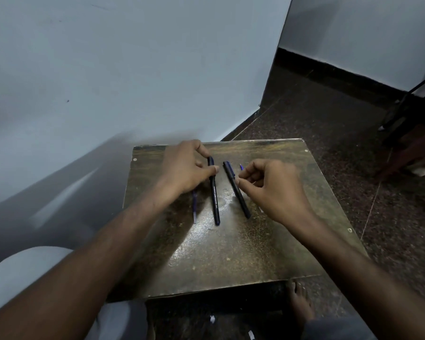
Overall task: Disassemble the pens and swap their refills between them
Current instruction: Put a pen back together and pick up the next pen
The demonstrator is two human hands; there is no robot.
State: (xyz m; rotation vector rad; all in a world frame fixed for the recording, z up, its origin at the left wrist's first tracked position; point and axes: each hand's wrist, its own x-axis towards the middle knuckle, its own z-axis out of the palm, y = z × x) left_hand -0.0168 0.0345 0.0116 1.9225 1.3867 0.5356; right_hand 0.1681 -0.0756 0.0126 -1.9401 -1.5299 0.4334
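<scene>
Two dark pens lie side by side on a small brown table. My left hand pinches the top end of the left pen between thumb and forefinger. A thin blue refill lies left of that pen, its upper part hidden under my left hand. My right hand is curled, thumb and forefinger tips together right beside the middle of the right pen. The tip of a second blue refill pokes out behind my right fingers; the rest is hidden, so whether the hand holds it is unclear.
A pale wall runs close along the table's left and far side. Dark speckled floor lies to the right, with dark furniture legs at far right. My bare foot rests below the table's near edge.
</scene>
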